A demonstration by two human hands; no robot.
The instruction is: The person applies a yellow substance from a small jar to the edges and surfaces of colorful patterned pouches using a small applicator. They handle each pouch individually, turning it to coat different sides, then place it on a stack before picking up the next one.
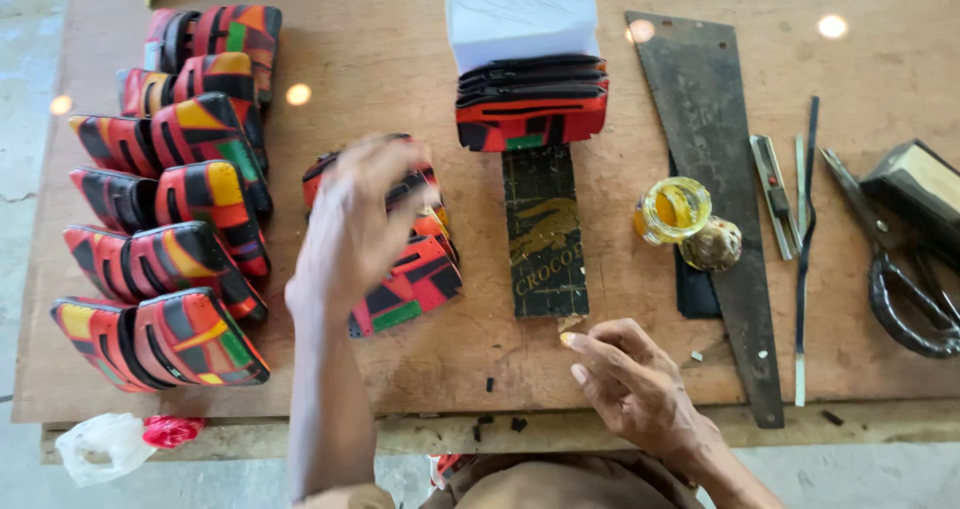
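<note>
starting at the left edge of the frame, a white plastic bag [98,445] with something red in it hangs at the lower left corner of the desk [380,59]. above it, a column of colourful patterned wallets [170,209] runs from lower left to upper left, each overlapping the next. my left hand [352,231] comes next, left of centre, blurred, fingers spread and bent down over a small pile of the same wallets [415,269]; i cannot tell whether it grips the top one or only touches it. at centre, a dark strip with a gold animal print [543,231] lies lengthwise, and above it a short stack of wallets [531,104] sits under a white box [520,9]. my right hand [630,379] rests at the lower centre, just below the strip's near end, fingers loosely curled, holding nothing i can see. further right stand a small yellow glue jar [672,209] and its lid [712,244], touching a handsaw blade [715,189]. at the far right lie thin metal tools [790,194] and black scissors [905,289].
</note>
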